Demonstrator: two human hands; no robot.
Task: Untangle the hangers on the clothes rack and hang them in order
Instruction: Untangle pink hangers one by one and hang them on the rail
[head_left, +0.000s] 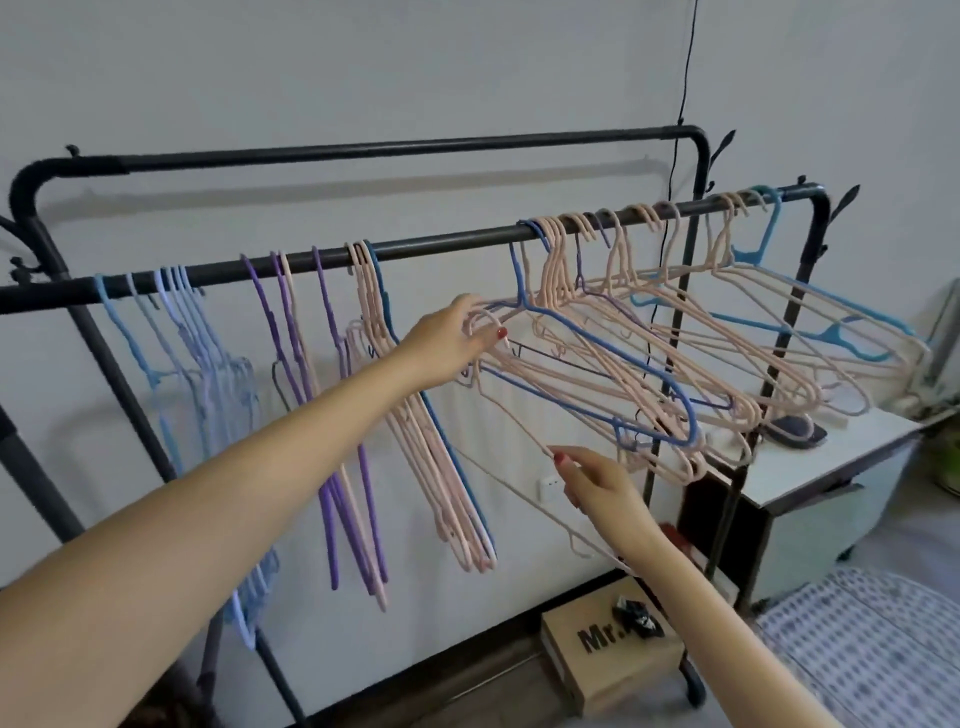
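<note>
We see a dark metal clothes rack with two rails, and the hangers all sit on the nearer rail. At its left end hangs a tidy group of light blue hangers, then purple hangers, then a bunch of pink hangers hanging straight down. Toward the right end a tangled cluster of pink and blue hangers is splayed out sideways, their hooks spread along the rail.

Our left hand reaches into the near edge of that tangle, its fingers curled round the shoulder of a pink hanger. Our right hand is lower, just beneath the cluster; thumb and forefinger seem to pinch the thin bar of a pale hanger that slants down below the others, though the contact is small in view.

Behind the rack's right post stands a white table with a dark object on it. A cardboard box lies on the floor below, and a patterned cloth fills the lower right corner.
</note>
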